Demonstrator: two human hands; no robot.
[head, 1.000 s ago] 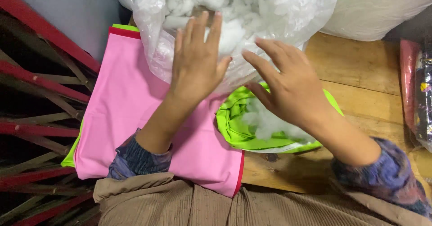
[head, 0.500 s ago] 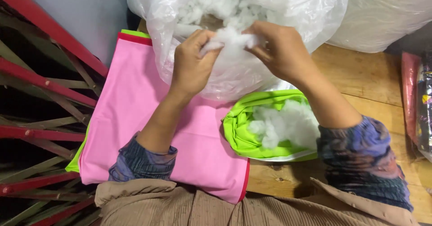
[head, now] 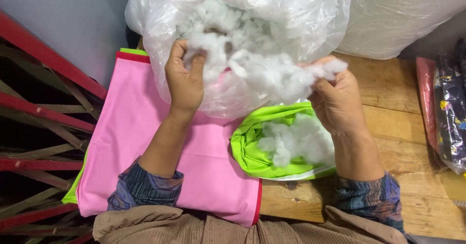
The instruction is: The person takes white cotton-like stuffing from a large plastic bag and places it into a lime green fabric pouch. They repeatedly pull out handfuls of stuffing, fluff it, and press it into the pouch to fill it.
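Lying at far left on the wooden table (head: 388, 88), a flat pink fabric piece (head: 131, 142). Gripping one end of a white stuffing clump (head: 264, 69) at the mouth of the clear plastic bag (head: 315, 11), left hand (head: 185, 81) clenched; pinching the clump's other end, right hand (head: 335, 100), just above the part-filled green fabric cover (head: 252, 151).

my left hand (head: 184, 81) fingertips are sinking out of sight in white stuffing (head: 257, 64) | clear bag (head: 233, 11) top is running off frame | patterned packet (head: 451, 108) is being cut by right edge
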